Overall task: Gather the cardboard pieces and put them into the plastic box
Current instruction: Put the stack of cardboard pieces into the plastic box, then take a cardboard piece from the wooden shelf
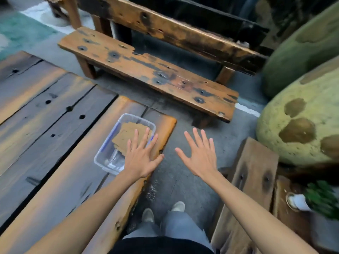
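Flat brown cardboard pieces [126, 133] lie stacked inside a clear rectangular plastic box [102, 160] at the edge of the weathered wooden plank table [55, 143]. Left hand [140, 158], fingers spread, hovers over them; right hand [200, 154], fingers spread and empty, hangs above the concrete floor [183, 176].

We lose near right part of box [117, 123] under left hand [140, 159]; same hand covers lower right of cardboard [126, 132]. Clear jumble in box's near end too blurred for us to name. How many cardboard sheets in stack, we cannot tell. Table [55, 143] cut off at left and bottom edges. Plant [322, 200] at right smeared, cut by edge. Both forearms run out of bottom edge.
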Tool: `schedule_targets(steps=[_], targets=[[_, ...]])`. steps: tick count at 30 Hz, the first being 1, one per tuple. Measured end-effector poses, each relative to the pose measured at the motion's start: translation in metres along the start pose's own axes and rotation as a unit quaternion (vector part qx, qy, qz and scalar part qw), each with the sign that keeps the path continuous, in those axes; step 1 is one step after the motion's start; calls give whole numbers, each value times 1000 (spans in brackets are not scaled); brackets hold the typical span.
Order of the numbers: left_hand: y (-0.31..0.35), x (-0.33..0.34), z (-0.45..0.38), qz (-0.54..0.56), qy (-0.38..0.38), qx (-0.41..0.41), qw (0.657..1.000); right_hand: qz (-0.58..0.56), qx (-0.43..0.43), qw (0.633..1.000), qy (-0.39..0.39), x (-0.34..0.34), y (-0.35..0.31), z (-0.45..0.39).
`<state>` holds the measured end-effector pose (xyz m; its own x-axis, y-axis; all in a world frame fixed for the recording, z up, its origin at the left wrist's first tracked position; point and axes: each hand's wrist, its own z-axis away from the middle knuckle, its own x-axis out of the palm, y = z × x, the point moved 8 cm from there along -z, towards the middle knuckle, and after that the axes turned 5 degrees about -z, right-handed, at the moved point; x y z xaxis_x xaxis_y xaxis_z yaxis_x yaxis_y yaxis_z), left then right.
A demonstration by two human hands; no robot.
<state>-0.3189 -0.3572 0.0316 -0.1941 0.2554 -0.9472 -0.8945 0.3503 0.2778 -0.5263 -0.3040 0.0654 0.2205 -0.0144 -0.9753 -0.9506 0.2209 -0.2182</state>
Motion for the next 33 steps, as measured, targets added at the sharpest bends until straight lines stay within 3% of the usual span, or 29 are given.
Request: schedule_targets(steps=[19, 33], targets=[[279, 80, 20, -67, -65, 288, 953, -25, 293, 954, 62, -51, 225, 211], [538, 113, 148, -44, -64, 512, 855, 14, 480, 865, 143, -128, 374, 446]])
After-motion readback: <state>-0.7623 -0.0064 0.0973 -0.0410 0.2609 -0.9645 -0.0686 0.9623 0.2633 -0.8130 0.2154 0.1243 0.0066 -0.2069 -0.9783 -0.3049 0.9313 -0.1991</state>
